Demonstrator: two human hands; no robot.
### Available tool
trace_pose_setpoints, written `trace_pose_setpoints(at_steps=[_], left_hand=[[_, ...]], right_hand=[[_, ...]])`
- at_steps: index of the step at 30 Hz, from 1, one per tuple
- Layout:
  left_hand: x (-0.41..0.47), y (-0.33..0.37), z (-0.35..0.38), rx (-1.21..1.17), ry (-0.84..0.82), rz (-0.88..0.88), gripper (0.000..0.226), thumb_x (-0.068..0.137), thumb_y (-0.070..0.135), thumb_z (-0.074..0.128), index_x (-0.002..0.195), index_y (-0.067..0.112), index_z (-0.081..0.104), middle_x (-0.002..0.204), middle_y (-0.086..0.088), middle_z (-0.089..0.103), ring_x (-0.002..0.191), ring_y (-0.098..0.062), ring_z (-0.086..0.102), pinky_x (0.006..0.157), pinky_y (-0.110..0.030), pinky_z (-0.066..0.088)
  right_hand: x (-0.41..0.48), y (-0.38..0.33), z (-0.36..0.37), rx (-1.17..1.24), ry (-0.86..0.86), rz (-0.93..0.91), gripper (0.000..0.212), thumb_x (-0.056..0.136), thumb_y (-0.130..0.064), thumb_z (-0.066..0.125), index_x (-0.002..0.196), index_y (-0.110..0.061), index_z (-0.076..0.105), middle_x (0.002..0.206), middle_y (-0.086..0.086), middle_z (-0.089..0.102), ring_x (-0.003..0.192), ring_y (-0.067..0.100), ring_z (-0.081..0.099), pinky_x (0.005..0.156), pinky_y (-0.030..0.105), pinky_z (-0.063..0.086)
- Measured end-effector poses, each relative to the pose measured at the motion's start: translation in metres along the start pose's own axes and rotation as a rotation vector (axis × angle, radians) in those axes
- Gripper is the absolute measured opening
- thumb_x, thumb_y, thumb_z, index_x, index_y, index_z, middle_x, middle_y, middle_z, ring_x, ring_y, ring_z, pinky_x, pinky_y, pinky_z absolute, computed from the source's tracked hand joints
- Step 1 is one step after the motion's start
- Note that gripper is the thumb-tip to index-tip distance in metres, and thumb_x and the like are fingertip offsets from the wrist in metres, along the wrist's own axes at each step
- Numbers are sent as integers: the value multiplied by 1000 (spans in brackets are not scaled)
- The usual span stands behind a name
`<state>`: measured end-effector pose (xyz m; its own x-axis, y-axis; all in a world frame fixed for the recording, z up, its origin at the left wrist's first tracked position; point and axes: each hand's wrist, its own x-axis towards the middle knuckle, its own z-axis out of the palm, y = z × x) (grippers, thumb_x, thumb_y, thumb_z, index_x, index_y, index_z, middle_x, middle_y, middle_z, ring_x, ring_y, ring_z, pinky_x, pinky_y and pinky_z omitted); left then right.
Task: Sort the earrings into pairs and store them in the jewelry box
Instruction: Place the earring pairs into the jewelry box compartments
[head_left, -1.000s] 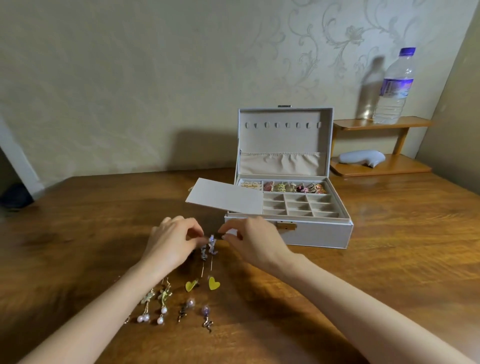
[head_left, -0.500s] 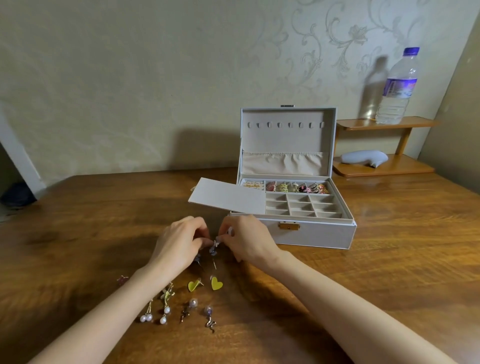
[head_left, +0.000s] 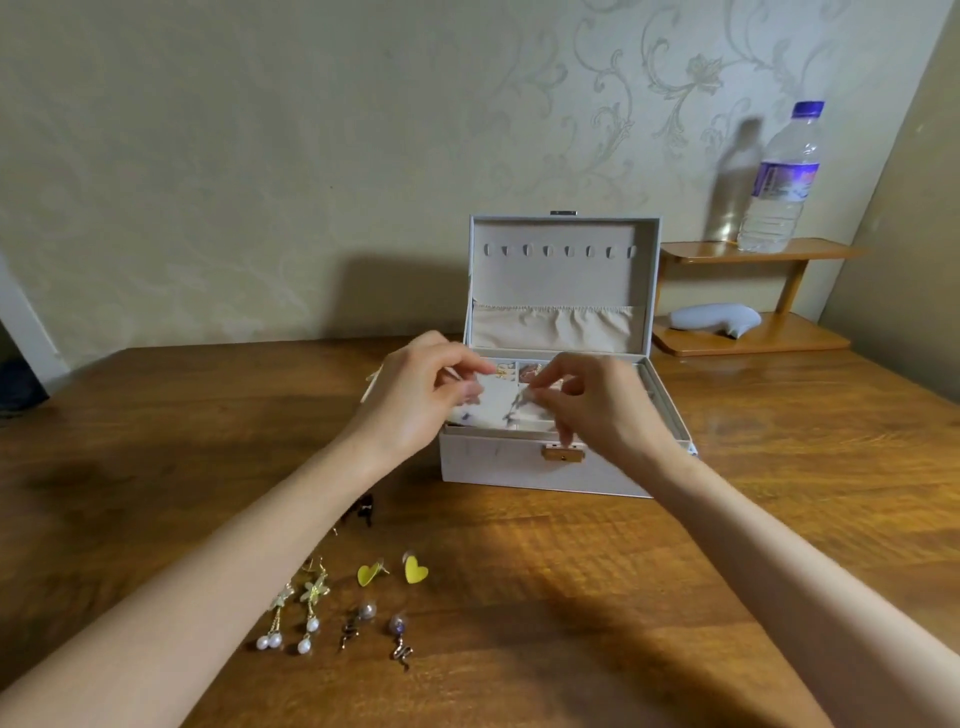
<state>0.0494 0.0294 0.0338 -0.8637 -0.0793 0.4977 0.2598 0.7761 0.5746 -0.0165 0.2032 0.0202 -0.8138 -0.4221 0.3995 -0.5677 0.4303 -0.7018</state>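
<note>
Two-handed, pinched blurred earrings (head_left: 511, 410) with left hand (head_left: 415, 405) and right hand (head_left: 608, 415) over the open jewelry box (head_left: 493, 467), centre frame, beyond loose earrings (head_left: 413, 569) on the surface (head_left: 675, 571).

I take this for a room in someone's home, though which room I cannot tell. The wallpaper (head_left: 613, 104) is pale with a scrolling flower pattern, and the table (head_left: 623, 597) is dark polished wood. A small two-tier wooden shelf (head_left: 701, 249) at the far right carries a water bottle (head_left: 779, 197). Personal things sit out too: a jewelry box (head_left: 519, 473) and loose earrings (head_left: 414, 569).
</note>
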Motion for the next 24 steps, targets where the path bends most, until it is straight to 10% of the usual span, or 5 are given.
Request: trace_pose_setpoints(at_steps=[13, 24], left_hand=[[82, -4, 62, 229, 32, -110, 7, 85, 15, 65, 79, 19, 65, 79, 6, 60, 77, -11, 55, 59, -22, 37], [81, -12, 83, 424, -63, -122, 5, 84, 28, 66, 85, 22, 66, 95, 4, 68, 97, -17, 57, 83, -31, 36]], right_hand=[[22, 42, -45, 22, 149, 122, 6, 84, -17, 69, 80, -13, 68, 50, 4, 64, 48, 13, 57, 57, 30, 48], [30, 50, -44, 87, 150, 121, 7, 84, -15, 68, 83, -8, 68, 51, 4, 63, 36, 2, 47, 39, 11, 34]])
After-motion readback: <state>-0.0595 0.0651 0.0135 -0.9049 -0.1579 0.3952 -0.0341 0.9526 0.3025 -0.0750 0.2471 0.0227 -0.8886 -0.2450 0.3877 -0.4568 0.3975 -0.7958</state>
